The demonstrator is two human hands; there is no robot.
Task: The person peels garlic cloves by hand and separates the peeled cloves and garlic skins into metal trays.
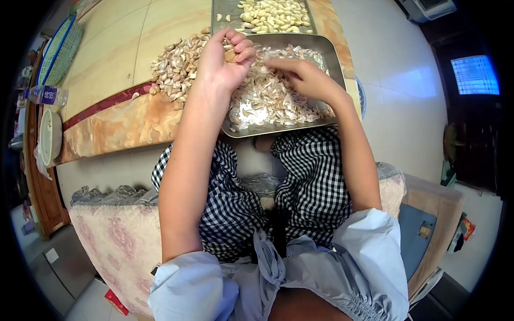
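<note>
My left hand (229, 60) is turned palm up, its fingers curled around a garlic clove (230, 55) that shows in part. Beside it, my right hand (306, 78) hangs over a metal tray (338, 68) of loose garlic skins (278, 104). Its index finger reaches toward my left hand; the fingertips are blurred, and I cannot make out whether they pinch anything. Unpeeled garlic cloves (174, 67) lie heaped on the table to the left of the tray. Peeled cloves (276, 16) rest in a second metal tray (227, 8) behind it.
The tray of skins reaches over the front edge of the marble-patterned table (118, 120). At the far left are a green basket (61, 51), a plastic bottle (48, 96) and a pale bowl (50, 136). My checkered trouser legs (310, 171) are below the tray.
</note>
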